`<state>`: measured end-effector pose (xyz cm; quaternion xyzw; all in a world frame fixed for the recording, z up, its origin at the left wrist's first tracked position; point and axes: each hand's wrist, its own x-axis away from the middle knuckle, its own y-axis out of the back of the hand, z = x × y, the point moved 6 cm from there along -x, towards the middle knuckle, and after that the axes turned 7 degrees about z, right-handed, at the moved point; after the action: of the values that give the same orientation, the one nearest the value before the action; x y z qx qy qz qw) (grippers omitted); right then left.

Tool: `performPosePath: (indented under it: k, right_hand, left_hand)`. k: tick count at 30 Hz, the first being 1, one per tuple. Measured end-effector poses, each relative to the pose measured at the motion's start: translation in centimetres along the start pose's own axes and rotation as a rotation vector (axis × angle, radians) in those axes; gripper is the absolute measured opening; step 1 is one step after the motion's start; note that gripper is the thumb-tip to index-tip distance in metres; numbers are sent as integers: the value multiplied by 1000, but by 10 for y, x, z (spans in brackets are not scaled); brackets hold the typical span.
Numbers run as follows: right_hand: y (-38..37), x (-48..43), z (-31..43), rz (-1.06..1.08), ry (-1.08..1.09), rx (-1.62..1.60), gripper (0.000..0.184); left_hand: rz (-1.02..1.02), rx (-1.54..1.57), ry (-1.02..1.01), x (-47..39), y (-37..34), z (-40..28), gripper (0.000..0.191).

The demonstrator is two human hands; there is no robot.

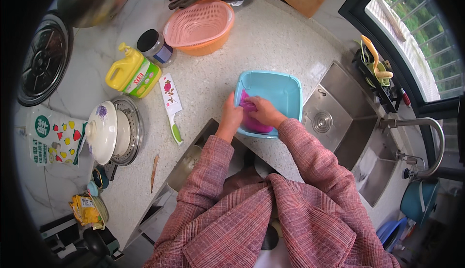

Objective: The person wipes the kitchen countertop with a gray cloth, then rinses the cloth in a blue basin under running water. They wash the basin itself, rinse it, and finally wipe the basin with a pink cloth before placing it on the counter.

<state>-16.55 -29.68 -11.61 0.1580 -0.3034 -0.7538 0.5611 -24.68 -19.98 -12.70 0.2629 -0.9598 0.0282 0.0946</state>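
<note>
A light blue plastic basin [287, 102] stands on the speckled counter in front of me. Inside its left part lies a magenta cloth [256, 122]. My right hand [265, 111] reaches into the basin with its fingers closed on the cloth. At the basin's left wall, my left hand [231, 117] is curled with the thumb side up and meets the cloth's edge; its fingertips are hidden, so whether it grips the wall or the cloth does not show.
Left of the basin lie a flowered cleaver [170, 95] and a yellow detergent jug [136, 72]. Nested pink and orange baskets [199, 24] stand behind. A steel sink [327, 119] with a curved faucet [439, 137] is at right. A lidded white bowl [105, 132] sits far left.
</note>
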Motion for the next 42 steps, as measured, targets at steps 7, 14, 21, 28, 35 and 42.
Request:
performPosePath:
  k: [7, 14, 21, 28, 35, 42]
  right_hand:
    - [-33, 8, -3, 365, -7, 15, 32]
    - [9, 46, 11, 598, -60, 65, 34]
    - [-3, 33, 18, 590, -207, 84, 25]
    - [-19, 25, 20, 535, -133, 136, 23]
    - [14, 42, 15, 620, -132, 167, 28]
    - [-3, 39, 14, 590, -64, 77, 35]
  left_hand:
    - [-50, 66, 79, 2, -3, -9, 53]
    - [-26, 88, 25, 2, -2, -12, 53]
    - [-45, 3, 6, 4, -1, -9, 51]
    - [-59, 4, 21, 3, -2, -9, 51]
    - [-78, -94, 3, 7, -3, -13, 54]
    - [-74, -109, 21, 10, -5, -14, 50]
